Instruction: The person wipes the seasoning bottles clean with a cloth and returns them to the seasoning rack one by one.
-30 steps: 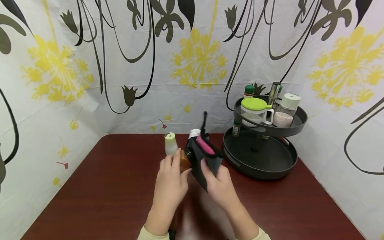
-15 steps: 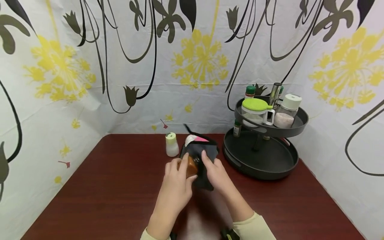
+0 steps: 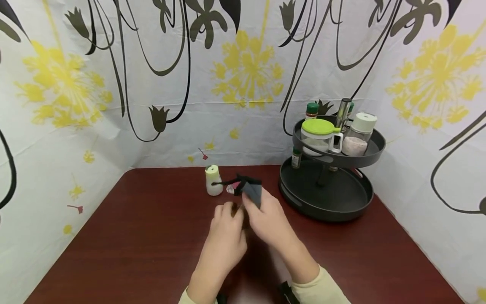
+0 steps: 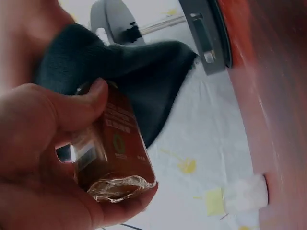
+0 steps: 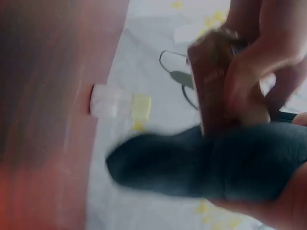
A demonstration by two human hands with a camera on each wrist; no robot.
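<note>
Left hand (image 3: pixel 223 242) grips a small glass bottle (image 4: pixel 122 136) with brown contents and a printed label. The left wrist view shows the bottle's thick clear base toward the camera, the thumb near its neck. From the head view the bottle is mostly hidden behind the fingers. A dark grey cloth (image 4: pixel 148 72) with a black strap and a pink part is held by the right hand (image 3: pixel 271 221). It lies against the bottle's neck end, which it covers. Just beyond the hands stands a white shaker (image 3: pixel 214 182) with a pale yellow-green cap.
A dark two-tier round rack (image 3: pixel 326 213) stands at the back right. Its upper tier carries a jar with a lime-green lid (image 3: pixel 318 126), a white-capped jar of pink grains (image 3: pixel 358 137) and green-capped bottles. A patterned curtain (image 3: pixel 171 84) hangs behind the brown table (image 3: pixel 133 236).
The cloth has turned and bunched up around the right hand, its strap now pointing left. Both hands have drawn closer together, and the brown bottle has become mostly hidden in the head view.
</note>
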